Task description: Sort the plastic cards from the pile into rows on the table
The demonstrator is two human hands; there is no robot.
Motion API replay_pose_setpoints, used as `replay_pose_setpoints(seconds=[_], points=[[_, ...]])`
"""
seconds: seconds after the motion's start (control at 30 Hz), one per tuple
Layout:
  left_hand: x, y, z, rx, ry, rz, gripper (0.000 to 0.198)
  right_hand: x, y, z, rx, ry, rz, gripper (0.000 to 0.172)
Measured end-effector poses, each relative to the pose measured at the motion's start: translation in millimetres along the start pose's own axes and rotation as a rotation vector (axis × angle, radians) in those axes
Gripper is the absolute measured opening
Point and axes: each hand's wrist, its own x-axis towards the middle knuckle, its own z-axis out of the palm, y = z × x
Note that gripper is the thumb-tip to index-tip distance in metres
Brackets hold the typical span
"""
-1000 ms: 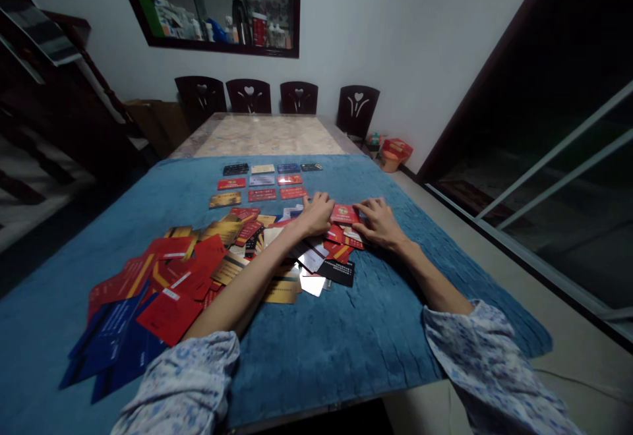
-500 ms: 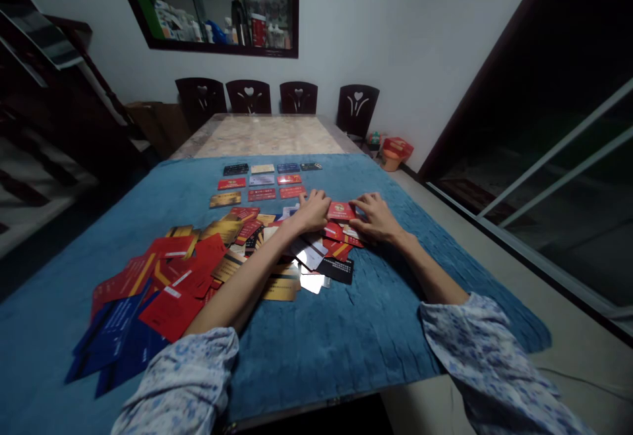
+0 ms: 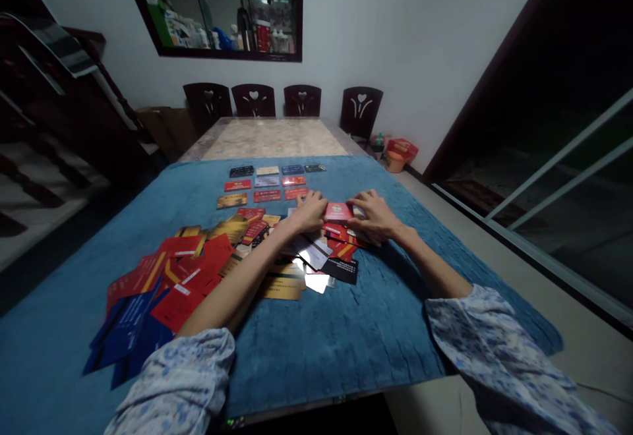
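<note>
A red card (image 3: 338, 211) sits between my two hands, just above a loose heap of cards (image 3: 232, 254) on the blue cloth (image 3: 316, 349). My left hand (image 3: 309, 211) grips its left edge with curled fingers. My right hand (image 3: 374, 215) pinches its right edge. Beyond my hands, several cards lie in neat rows (image 3: 270, 181): dark and pale ones in the far row, red ones in the middle, a gold one at the near left. The heap holds red, gold, blue, black and white cards, spreading toward the near left.
The cloth covers the near part of a long marble-topped table (image 3: 267, 137). Several dark chairs (image 3: 301, 100) stand at its far end under a glass-fronted wall cabinet (image 3: 222, 6). A red container (image 3: 401, 151) sits on the floor at the right. A glass door frame runs along the right.
Both hands have carried the red card a little farther from me, toward the rows of cards. The camera has shifted slightly.
</note>
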Motion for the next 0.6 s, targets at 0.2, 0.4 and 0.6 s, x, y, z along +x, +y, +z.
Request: replay_pose_setpoints(seconds=[0.2, 0.4, 0.6], points=[[-9, -9, -5.5, 0.021, -0.003, -0.019, 0.027, 14, -9, -6, -0.021, -0.035, -0.008, 0.048], [-22, -17, -14.7, 0.036, -0.009, -0.043, 0.027, 29, -20, -5, -0.011, -0.063, -0.035, 0.050], [-27, -32, -18.2, 0.042, -0.008, -0.085, 0.034, 48, -35, -6, -0.014, -0.115, -0.039, 0.049]])
